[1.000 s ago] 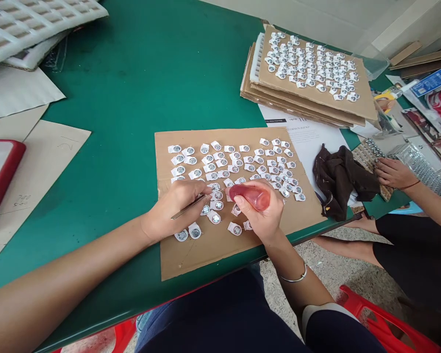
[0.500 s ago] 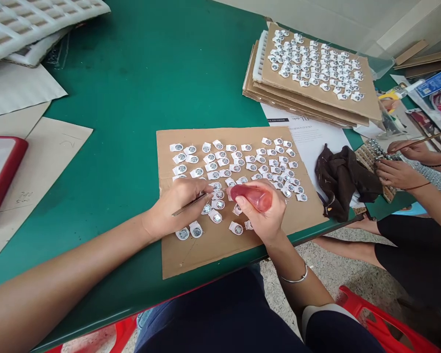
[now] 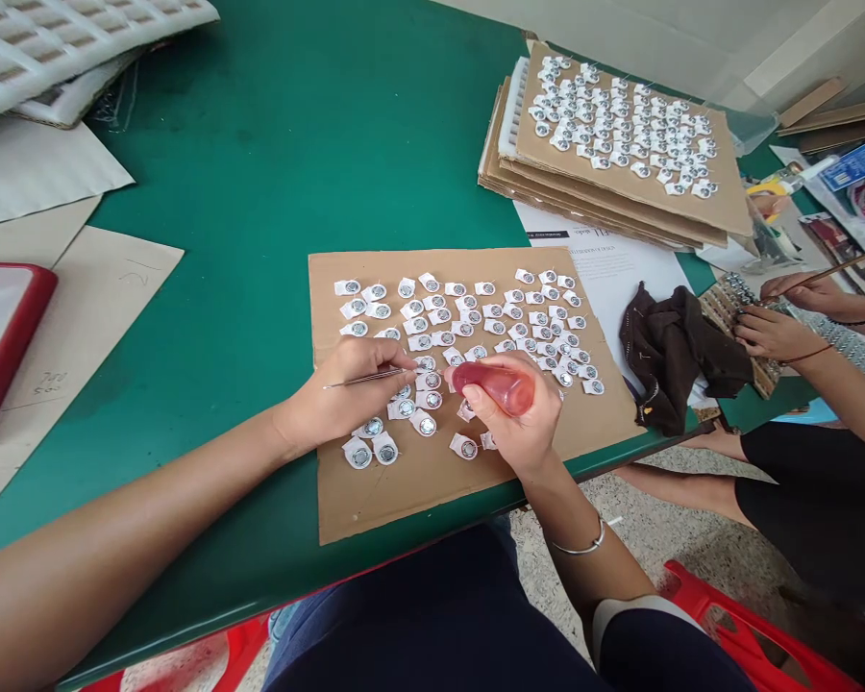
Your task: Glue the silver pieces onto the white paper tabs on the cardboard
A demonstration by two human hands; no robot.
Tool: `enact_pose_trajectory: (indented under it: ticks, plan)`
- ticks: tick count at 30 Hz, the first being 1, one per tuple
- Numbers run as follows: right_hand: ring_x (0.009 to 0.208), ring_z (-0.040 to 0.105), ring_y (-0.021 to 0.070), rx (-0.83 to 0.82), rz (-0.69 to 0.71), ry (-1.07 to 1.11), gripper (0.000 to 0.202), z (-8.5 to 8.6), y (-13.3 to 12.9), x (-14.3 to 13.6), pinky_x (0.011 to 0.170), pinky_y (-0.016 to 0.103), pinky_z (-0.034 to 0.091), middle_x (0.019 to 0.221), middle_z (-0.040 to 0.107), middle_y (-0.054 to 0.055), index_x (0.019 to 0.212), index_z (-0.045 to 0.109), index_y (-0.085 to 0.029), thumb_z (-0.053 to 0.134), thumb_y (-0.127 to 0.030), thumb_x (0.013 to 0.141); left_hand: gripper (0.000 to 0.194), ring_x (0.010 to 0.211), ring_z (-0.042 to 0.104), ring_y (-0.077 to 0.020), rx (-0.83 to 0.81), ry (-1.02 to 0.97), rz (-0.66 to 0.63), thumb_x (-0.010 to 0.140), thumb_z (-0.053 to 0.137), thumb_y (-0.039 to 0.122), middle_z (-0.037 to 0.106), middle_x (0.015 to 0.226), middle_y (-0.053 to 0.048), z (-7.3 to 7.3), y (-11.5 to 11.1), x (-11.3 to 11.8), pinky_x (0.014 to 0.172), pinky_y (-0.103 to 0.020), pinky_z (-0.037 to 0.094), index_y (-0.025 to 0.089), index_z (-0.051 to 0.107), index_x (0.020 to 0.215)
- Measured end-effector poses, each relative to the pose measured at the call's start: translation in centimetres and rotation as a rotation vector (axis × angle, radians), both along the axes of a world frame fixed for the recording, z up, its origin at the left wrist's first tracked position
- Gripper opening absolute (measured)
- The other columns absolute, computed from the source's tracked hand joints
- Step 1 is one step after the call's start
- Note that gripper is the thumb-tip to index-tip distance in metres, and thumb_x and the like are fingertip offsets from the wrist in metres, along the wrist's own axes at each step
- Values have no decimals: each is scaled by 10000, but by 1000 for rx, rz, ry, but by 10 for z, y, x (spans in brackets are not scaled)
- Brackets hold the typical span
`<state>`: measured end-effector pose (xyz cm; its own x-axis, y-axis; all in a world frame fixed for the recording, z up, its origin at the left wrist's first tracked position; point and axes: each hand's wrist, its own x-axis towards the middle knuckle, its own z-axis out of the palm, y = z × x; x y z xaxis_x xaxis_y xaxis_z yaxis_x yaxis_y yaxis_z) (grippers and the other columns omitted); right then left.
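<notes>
My left hand (image 3: 353,384) is closed around slim metal tweezers (image 3: 367,377), whose tip reaches one of the small round pieces on white tabs (image 3: 423,423). In my right hand (image 3: 526,432) is a red, translucent squeeze bottle (image 3: 501,386), its narrow end facing left, close to the tweezers' tip. Both hands hover over a brown cardboard sheet (image 3: 375,509) with rows of these silvery-centred pieces stuck on it. My fingers hide some of the pieces. What lies between the two tips is too small to make out.
A stack of cardboard sheets (image 3: 497,178) with similar pieces stands at the back right. A dark cloth (image 3: 659,356) lies right of my sheet. Beyond it, another person's hands (image 3: 782,332) work with a thin stick. A red-framed object (image 3: 39,327) is at the left.
My left hand has turned slightly, and the tweezers now lie flatter, with their back end higher and further left. The right hand and red bottle stay almost in place.
</notes>
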<state>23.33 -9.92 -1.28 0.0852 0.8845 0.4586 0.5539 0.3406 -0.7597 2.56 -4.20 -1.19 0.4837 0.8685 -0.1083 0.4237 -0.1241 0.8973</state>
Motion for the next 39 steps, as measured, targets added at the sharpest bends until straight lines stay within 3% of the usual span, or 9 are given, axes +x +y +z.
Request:
enact_pose_trajectory:
  ticks: [13, 39]
  plan:
    - [819, 626, 186, -10, 9, -13, 278, -1, 1, -1, 766, 399, 536, 877, 654, 48, 945, 597, -193, 718, -238, 698, 174, 582, 559, -102, -98, -36, 14, 794, 610, 317, 659, 731, -26, 2, 4, 0, 479, -196, 413, 163, 673, 843]
    - [803, 625, 186, -5, 16, -45, 276, 2, 0, -4, 734, 395, 533, 874, 659, 47, 948, 592, -202, 712, -260, 707, 126, 549, 556, -97, -25, -20, 12, 770, 619, 263, 662, 694, -15, -1, 8, -2, 450, -194, 411, 185, 699, 827]
